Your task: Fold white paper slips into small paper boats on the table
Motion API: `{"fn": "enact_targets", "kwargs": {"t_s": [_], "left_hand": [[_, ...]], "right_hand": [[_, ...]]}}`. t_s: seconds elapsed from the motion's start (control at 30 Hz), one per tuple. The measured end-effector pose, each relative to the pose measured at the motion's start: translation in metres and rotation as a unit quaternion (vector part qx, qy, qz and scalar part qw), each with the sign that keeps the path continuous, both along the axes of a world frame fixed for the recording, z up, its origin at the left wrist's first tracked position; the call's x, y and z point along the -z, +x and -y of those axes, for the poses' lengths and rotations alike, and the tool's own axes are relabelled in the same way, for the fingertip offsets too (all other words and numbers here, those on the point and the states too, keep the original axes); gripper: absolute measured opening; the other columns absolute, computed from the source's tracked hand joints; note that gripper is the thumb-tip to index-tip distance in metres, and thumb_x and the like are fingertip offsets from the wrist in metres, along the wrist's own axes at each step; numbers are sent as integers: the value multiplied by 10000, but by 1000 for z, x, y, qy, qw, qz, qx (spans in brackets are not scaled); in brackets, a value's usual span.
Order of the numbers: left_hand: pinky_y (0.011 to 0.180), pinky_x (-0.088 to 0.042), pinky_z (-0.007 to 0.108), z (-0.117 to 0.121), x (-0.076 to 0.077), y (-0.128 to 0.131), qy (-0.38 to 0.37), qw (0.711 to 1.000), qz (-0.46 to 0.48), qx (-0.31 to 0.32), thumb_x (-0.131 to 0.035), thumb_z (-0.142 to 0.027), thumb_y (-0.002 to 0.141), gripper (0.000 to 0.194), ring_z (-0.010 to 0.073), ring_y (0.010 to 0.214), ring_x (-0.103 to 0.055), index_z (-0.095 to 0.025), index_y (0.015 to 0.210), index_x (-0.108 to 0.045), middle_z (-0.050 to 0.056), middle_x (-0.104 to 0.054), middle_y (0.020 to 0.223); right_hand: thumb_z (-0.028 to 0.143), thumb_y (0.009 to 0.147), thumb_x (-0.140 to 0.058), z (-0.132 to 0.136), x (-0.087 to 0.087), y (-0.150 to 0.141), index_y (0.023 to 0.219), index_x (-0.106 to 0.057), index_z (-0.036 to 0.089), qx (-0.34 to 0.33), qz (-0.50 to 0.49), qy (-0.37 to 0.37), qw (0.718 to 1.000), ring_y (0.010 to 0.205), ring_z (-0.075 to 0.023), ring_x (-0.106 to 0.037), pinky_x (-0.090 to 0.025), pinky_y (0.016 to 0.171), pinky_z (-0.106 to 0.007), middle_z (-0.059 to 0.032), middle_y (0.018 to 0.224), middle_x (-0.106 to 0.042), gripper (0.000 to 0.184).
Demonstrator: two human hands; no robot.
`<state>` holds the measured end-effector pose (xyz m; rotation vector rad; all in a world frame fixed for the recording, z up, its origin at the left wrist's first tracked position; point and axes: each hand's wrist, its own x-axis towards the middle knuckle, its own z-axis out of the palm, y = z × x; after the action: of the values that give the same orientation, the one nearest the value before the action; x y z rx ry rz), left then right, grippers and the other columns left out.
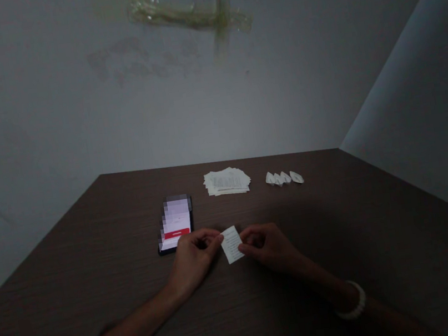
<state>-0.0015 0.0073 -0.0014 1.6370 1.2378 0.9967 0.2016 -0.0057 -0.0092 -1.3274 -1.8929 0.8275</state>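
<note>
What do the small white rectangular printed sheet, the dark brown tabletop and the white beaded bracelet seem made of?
Small white rectangular printed sheet: likely matte paper, showing text lines and no shine.
Dark brown tabletop: wood or wood-look laminate, low sheen, judging by its streaky grain.
White beaded bracelet: rounded beads, possibly plastic; too dim to tell finish.

The slip point(231, 245) is paper, the table point(94, 255) wood-grained.
</note>
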Motion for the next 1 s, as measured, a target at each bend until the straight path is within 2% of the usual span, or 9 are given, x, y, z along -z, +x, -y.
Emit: {"fn": "enact_targets", "kwargs": {"t_s": [0.13, 0.2, 0.3, 0.43, 0.57, 0.67, 0.77, 0.83, 1.0], "left_hand": [[599, -460, 260, -3, -1, -3, 17, 997, -77, 26, -580, -304, 812, 204, 178, 647, -629, -144, 793, -705, 36, -699, 695], [621, -462, 268, -2, -3, -3, 36, 990, -128, 48, -550, -266, 824, 199, 180, 663, -632, -144, 781, -701, 32, -694, 706], [623, -442, 275, 0, -2, -2, 94, 971, -208, 73, -512, -221, 846, 205, 174, 662, -613, -143, 780, -689, 35, -672, 725], [674, -448, 295, -1, 6, -3, 163, 947, -264, 88, -515, -197, 860, 183, 187, 733, -598, -142, 774, -666, 52, -636, 776], [784, -465, 324, -4, 16, -3, 211, 939, -255, 90, -525, -150, 867, 162, 205, 876, -578, -146, 973, -647, 71, -616, 907], [788, -460, 317, -6, 18, -4, 259, 921, -257, 133, -496, -113, 891, 158, 206, 905, -545, -150, 929, -644, 72, -591, 923], [784, -454, 321, -6, 13, -6, 289, 881, -302, 222, -482, -84, 896, 177, 214, 909, -524, -147, 916, -646, 77, -579, 930], [798, -450, 334, -4, 6, -10, 300, 858, -331, 253, -464, -88, 908, 186, 223, 923, -517, -129, 929, -644, 92, -568, 948], [828, -440, 347, -4, -9, -19, 299, 844, -338, 289, -440, -182, 956, 211, 222, 935, -516, -138, 994, -643, 85, -548, 959]], "right_hand": [[262, 814, -663, -1, 0, 7, 1022, -658, 194, -11, 144, 176, 974, 794, -175, -583, -442, 770, -308, -34, 856, -681, 218], [251, 873, -597, -4, 0, 11, 1020, -659, 217, -52, 211, 227, 949, 893, -192, -554, -434, 782, -312, -47, 958, -662, 163], [266, 914, -548, -9, 1, 15, 1000, -668, 251, -117, 269, 263, 919, 901, -189, -523, -429, 742, -296, -36, 997, -637, 148], [231, 933, -505, -11, 1, 16, 954, -665, 230, -166, 286, 284, 900, 876, -175, -510, -416, 716, -285, -33, 1025, -631, 162], [187, 906, -509, -6, -2, 16, 947, -651, 203, -196, 291, 278, 894, 846, -177, -510, -402, 736, -306, -29, 994, -652, 148], [180, 888, -517, -3, -5, 15, 966, -646, 198, -204, 294, 271, 894, 837, -178, -508, -397, 740, -314, -26, 980, -655, 151], [195, 881, -531, -2, -6, 13, 936, -651, 194, -188, 297, 266, 897, 844, -180, -508, -391, 713, -310, -29, 969, -651, 133], [229, 894, -533, -2, -6, 10, 898, -659, 192, -169, 293, 261, 904, 849, -179, -513, -390, 710, -308, -34, 953, -649, 132], [296, 904, -558, -2, -2, 5, 807, -672, 189, -122, 279, 247, 920, 862, -176, -523, -396, 713, -297, -36, 913, -644, 185]]}}
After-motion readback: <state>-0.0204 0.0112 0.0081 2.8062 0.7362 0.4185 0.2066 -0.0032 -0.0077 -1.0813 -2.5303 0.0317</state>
